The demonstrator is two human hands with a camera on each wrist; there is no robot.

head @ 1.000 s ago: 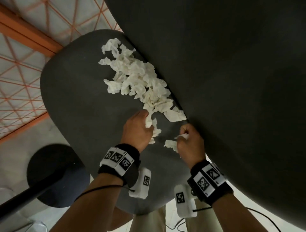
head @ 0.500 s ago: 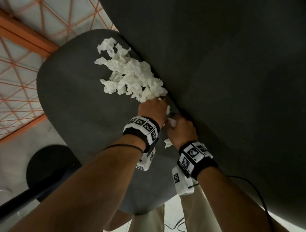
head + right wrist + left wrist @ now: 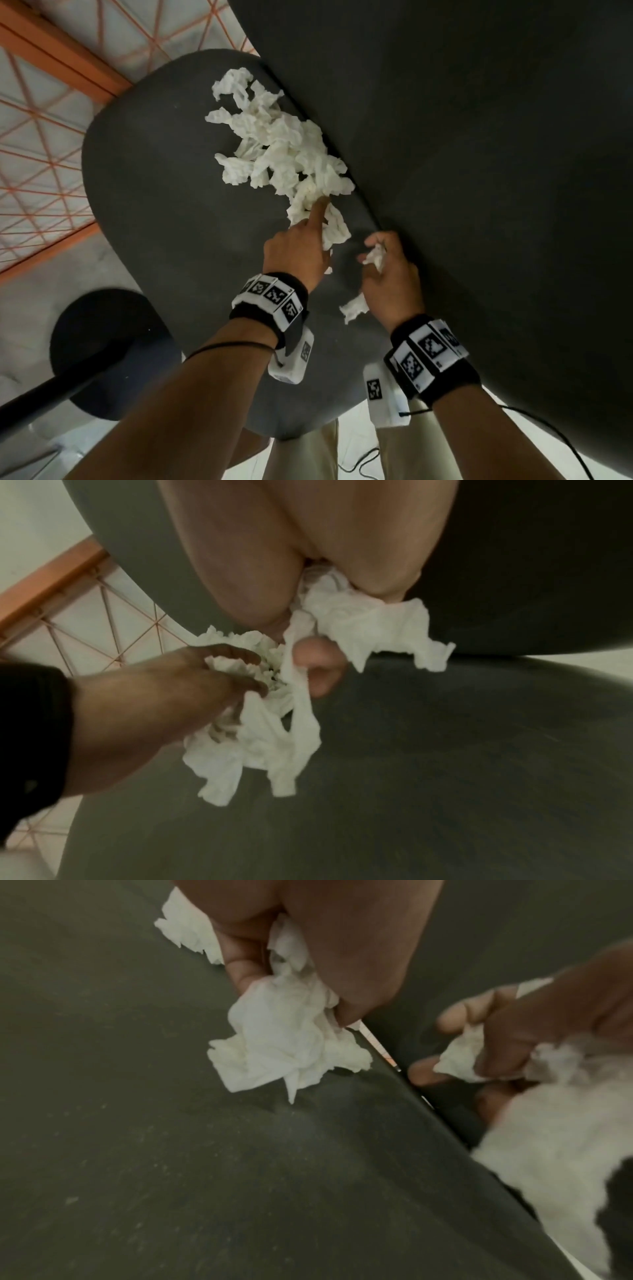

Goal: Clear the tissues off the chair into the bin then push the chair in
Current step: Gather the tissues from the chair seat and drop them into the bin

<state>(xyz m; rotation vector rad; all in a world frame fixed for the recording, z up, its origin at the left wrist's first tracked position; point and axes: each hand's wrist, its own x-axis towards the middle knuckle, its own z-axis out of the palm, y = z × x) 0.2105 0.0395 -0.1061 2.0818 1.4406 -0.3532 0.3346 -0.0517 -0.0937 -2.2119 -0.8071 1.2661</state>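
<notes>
A pile of crumpled white tissues (image 3: 281,150) lies on the dark grey chair seat (image 3: 164,212), along the foot of the backrest (image 3: 462,154). My left hand (image 3: 318,233) is at the pile's near end with its index finger stretched into the tissues, and the other fingers pinch a tissue wad (image 3: 291,1042). Just to the right, my right hand (image 3: 376,250) grips another crumpled tissue (image 3: 373,623) close to the backrest. A loose tissue (image 3: 354,308) hangs or lies below that palm. No bin is in view.
A black round base with a dark pole (image 3: 102,349) stands on the floor left of the chair. An orange-lined floor pattern (image 3: 41,144) shows at upper left. A thin cable (image 3: 555,442) trails on the floor at lower right, beside my beige trouser legs (image 3: 301,452).
Both hands have drawn back from the pile toward me, each holding tissue. The left index finger now points out into the pile.
</notes>
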